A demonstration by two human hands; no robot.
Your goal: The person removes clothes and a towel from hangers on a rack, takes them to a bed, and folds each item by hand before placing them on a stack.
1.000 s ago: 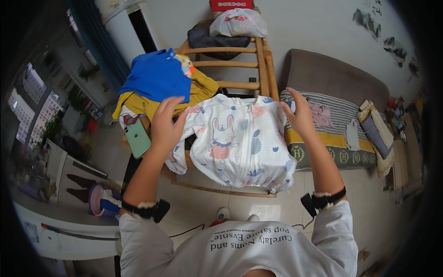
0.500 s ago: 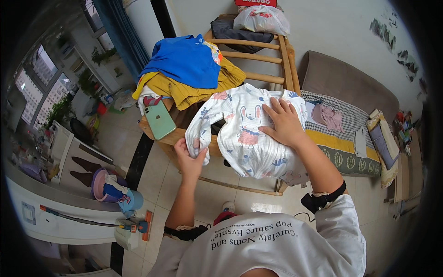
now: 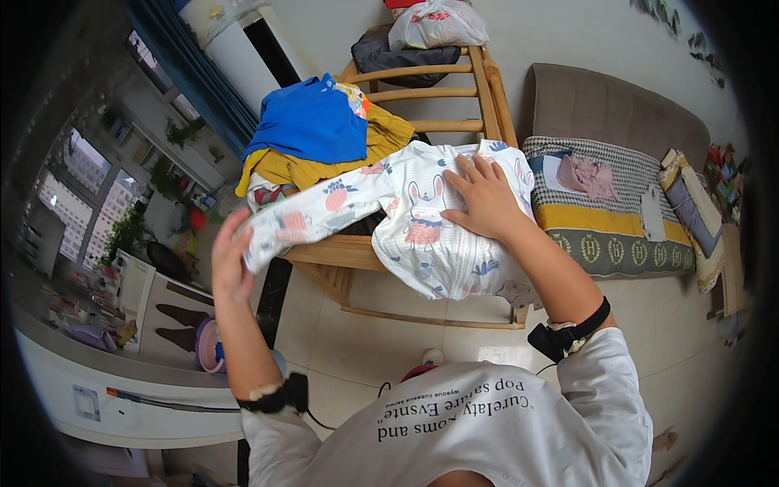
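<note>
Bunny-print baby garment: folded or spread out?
Spread, not folded: bunny-print garment lies open, right hand flat on its body, left hand holding one sleeve out.

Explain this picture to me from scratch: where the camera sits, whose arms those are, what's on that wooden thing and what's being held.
The camera sits on the person's head and looks down, so the arms rising from the lower edge are their own. Its wide lens bends straight edges near the rim. No machine here, just two bare hands.

The right hand lies flat on a white baby garment printed with rabbits, pressing it onto a wooden rack. The left hand grips the garment's sleeve, pulled out to the left.

Behind it on the rack lies a pile with a blue garment over a yellow one. A plastic bag sits at the far end. To the right stands a sofa.
</note>
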